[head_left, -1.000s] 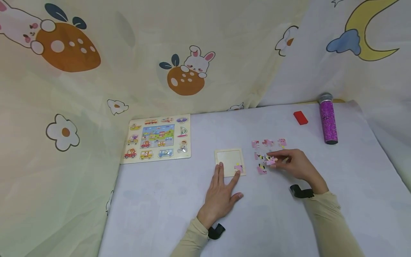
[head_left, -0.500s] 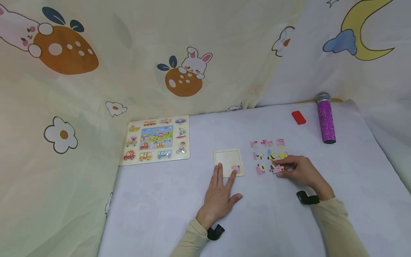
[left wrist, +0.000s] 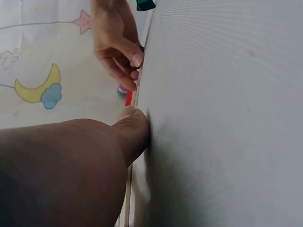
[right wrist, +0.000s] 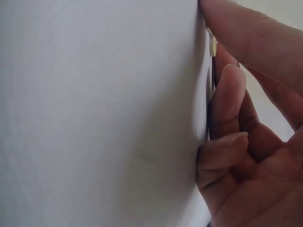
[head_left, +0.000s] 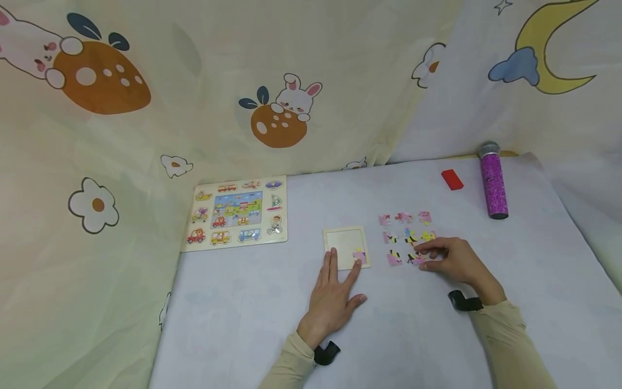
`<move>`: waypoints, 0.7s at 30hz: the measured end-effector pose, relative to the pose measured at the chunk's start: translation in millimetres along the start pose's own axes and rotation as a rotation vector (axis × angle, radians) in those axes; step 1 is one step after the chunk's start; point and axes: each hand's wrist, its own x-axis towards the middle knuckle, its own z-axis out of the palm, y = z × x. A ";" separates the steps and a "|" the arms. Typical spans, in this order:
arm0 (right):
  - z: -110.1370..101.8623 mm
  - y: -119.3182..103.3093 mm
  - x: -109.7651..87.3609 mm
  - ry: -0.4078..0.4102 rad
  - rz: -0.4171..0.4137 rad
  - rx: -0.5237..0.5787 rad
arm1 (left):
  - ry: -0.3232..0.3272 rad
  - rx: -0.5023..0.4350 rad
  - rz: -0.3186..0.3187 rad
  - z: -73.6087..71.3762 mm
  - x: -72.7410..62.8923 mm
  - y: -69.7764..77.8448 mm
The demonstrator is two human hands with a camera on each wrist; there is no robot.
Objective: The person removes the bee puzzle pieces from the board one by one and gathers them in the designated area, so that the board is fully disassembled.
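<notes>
My left hand [head_left: 332, 302] lies flat with straight fingers, its fingertips on the lower edge of a small square wooden puzzle tray [head_left: 367, 243]. One pink puzzle piece [head_left: 359, 254] sits in the tray's lower right corner, close to the index fingertip. To the right of the tray, several pink, yellow and black pieces [head_left: 394, 258] lie in neat rows. My right hand [head_left: 452, 262] pinches the puzzle piece [head_left: 415, 259] at the lower right of these rows, down at the tabletop. In the right wrist view, a thin pale edge of a piece [right wrist: 212, 45] shows beside the thumb.
A wooden vehicle puzzle board [head_left: 280, 219] lies at the back left of the white table [head_left: 233, 313]. At the back right are a red block [head_left: 452, 179] and a glittery purple cylinder with a grey top [head_left: 494, 183]. A printed cloth [head_left: 204, 108] hangs behind.
My right hand has carried a puzzle piece a little right and toward me, setting it at the lower right of the rows. My left hand stays on the tray.
</notes>
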 end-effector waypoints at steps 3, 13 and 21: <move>-0.8 0.3 -1.0 0.002 0.006 0.005 | 0.002 0.007 0.000 0.8 0.2 0.3; -3.3 6.8 -1.6 0.007 0.053 0.036 | -0.001 0.003 -0.009 2.7 2.4 1.3; -5.9 10.9 -4.8 -0.006 0.062 0.099 | -0.010 -0.004 -0.011 4.2 2.3 0.3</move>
